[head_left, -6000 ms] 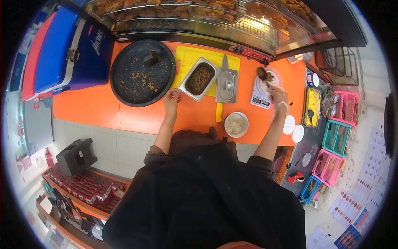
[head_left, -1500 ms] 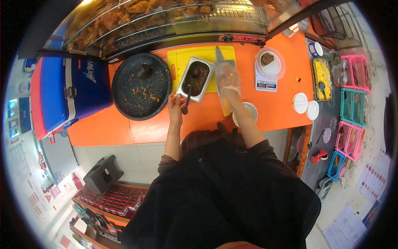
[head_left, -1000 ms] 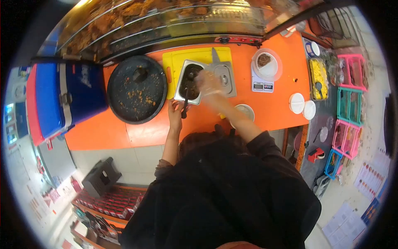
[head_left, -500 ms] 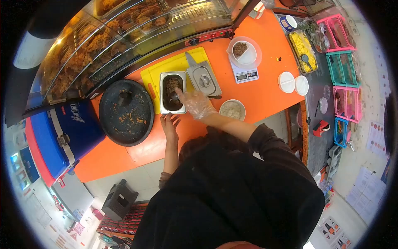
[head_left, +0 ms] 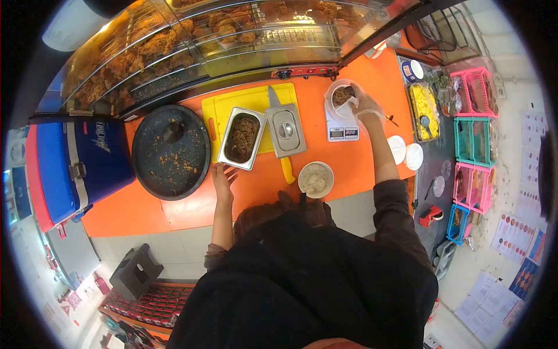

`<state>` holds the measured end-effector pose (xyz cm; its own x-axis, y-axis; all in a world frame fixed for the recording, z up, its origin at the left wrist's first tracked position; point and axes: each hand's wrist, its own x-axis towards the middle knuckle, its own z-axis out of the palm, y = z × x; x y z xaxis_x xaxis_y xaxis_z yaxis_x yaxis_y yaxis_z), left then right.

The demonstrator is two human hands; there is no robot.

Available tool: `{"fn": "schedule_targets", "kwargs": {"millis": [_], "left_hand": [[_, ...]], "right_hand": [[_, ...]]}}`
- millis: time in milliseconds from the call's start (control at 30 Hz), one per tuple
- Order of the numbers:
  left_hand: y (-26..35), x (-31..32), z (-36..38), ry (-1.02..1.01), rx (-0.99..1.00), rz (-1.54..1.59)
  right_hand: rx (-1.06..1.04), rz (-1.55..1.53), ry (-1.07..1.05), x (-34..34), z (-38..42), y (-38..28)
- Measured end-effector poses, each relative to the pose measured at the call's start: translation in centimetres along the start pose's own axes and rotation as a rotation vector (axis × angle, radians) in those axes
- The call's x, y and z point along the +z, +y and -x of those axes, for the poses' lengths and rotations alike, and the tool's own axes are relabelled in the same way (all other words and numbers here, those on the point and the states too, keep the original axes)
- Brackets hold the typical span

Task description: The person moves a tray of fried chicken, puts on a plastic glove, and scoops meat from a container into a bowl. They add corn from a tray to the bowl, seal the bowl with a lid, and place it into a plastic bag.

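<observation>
My right hand [head_left: 366, 106], in a clear plastic glove, is over the round plastic bowl [head_left: 333, 107] at the kitchen scale [head_left: 343, 132]. Its fingers close on a small dark spoon [head_left: 350, 91], mostly hidden, beside the brown minced filling [head_left: 341, 97] in one part of the bowl. My bare left hand [head_left: 223, 181] has its fingers apart, fingertips right at the near corner of a steel pan [head_left: 253, 158]. That pan holds more brown minced filling [head_left: 242, 137] and sits askew on the yellow cutting board [head_left: 214, 107].
A lidded steel pan [head_left: 285, 131] and a knife with a yellow handle [head_left: 287, 171] lie beside the open pan. Nearby are a bowl of white food [head_left: 315, 180], a round black tray [head_left: 171, 152] and white lids [head_left: 397, 149]. The glass food cabinet [head_left: 232, 49] borders the far side.
My right hand has moved from the steel pan to the bowl on the scale. The pan has turned askew, my left hand staying at its near end. The view has shifted.
</observation>
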<state>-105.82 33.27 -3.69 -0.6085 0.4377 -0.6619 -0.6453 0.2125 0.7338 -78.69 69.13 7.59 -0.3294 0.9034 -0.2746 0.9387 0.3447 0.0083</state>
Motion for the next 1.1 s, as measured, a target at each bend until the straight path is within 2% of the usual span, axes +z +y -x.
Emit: {"fn": "schedule_targets", "kwargs": {"millis": [100, 200, 467, 700, 867, 1100], "left_hand": [[0.0, 0.1, -0.2, 0.013, 0.005, 0.015], [0.0, 0.0, 0.1, 0.029, 0.004, 0.024], [0.5, -0.1, 0.1, 0.038, 0.000, 0.010], [0.2, -0.2, -0.3, 0.033, 0.001, 0.042], [0.8, 0.0, -0.1, 0.050, -0.004, 0.028], [0.9, 0.0, 0.1, 0.047, -0.014, 0.038]], "right_hand": [[0.003, 0.129, -0.049, 0.5, -1.1, -0.9], [-0.030, 0.131, 0.007, 2.3, -3.0, -0.3], [-0.051, 0.274, -0.045, 3.4, -6.7, -1.1], [-0.080, 0.397, 0.016, 4.6, -6.5, -0.1], [-0.001, 0.284, 0.034, 3.2, -6.0, 0.6], [0.153, 0.121, 0.034, -3.0, -1.9, -0.2]]}}
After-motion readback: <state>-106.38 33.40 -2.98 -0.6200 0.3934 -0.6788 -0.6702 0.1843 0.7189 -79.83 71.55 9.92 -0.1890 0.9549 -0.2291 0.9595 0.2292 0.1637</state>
